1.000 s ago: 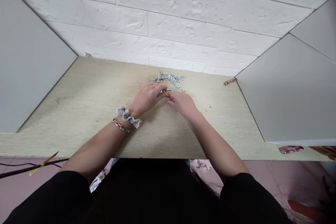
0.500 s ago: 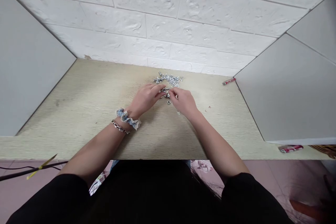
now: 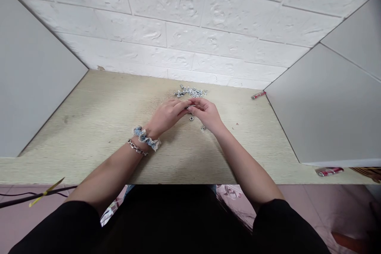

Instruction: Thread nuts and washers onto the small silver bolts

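Above the table, the fingertips of both hands meet around a metal bolt (image 3: 189, 107), which is mostly hidden by the fingers. My left hand (image 3: 170, 113) is closed on it from the left side, with a scrunchie and a chain bracelet at the wrist. My right hand (image 3: 207, 114) is pinched at the bolt's right end; whether a small part also sits between these fingers cannot be made out. Just below the fingertips a single nut (image 3: 191, 119) lies on the table. Another small shiny metal piece (image 3: 203, 129) rests beneath the right hand.
A pile of bolts, nuts and washers (image 3: 195, 92) lies beyond my hands, near the white brick-patterned wall (image 3: 184, 53). One red battery (image 3: 258, 95) is by the right panel (image 3: 321, 107), another red battery (image 3: 330, 172) near the front edge. A grey panel (image 3: 38, 79) bounds the left side.
My right fingers have moved in against the left ones and now cover the bolt, whose shaft showed between the hands before. The view has shifted slightly.
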Tool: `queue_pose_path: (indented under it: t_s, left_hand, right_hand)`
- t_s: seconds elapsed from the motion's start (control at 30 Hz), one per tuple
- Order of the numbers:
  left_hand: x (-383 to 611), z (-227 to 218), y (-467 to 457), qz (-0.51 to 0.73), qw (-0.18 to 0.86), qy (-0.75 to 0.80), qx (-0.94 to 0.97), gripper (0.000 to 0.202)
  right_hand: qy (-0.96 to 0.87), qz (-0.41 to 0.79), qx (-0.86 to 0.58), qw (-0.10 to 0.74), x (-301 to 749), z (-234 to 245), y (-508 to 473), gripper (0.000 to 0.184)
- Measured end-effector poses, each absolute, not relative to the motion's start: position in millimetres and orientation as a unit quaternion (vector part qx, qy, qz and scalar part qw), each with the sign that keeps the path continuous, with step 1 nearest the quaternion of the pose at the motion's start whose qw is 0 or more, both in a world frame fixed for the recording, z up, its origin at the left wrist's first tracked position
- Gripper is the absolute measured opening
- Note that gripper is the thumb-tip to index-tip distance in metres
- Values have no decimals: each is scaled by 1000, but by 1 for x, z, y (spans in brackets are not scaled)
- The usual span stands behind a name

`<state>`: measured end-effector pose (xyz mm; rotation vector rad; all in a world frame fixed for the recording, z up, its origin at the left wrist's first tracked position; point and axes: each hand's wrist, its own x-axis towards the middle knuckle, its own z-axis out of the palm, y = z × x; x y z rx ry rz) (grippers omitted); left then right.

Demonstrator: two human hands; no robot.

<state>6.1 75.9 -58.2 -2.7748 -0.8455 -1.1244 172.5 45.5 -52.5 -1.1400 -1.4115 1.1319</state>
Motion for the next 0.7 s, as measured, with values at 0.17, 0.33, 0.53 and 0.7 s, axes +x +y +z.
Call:
queue_pose_path:
  t_s: [0.17,0.33,0.53,0.7]
  left_hand:
    - [5,-56,77,-352,-3,-297,-887,26]
    - [3,-50,74,-325,-56,-406,-852,21]
    - [1,-47,73,-347,-75,-458,-815,13]
    - [0,-48,77,-317,-89,-417,-847,12]
  right_hand:
    - [-556,430,-496,510,174,-50,46,33]
    - [-679,272,-544,410,176,-49,43,19]
    - [-830,144,-515,158,168,-57,37,15]
    - [-843,135,-508,113,161,-61,33,17]
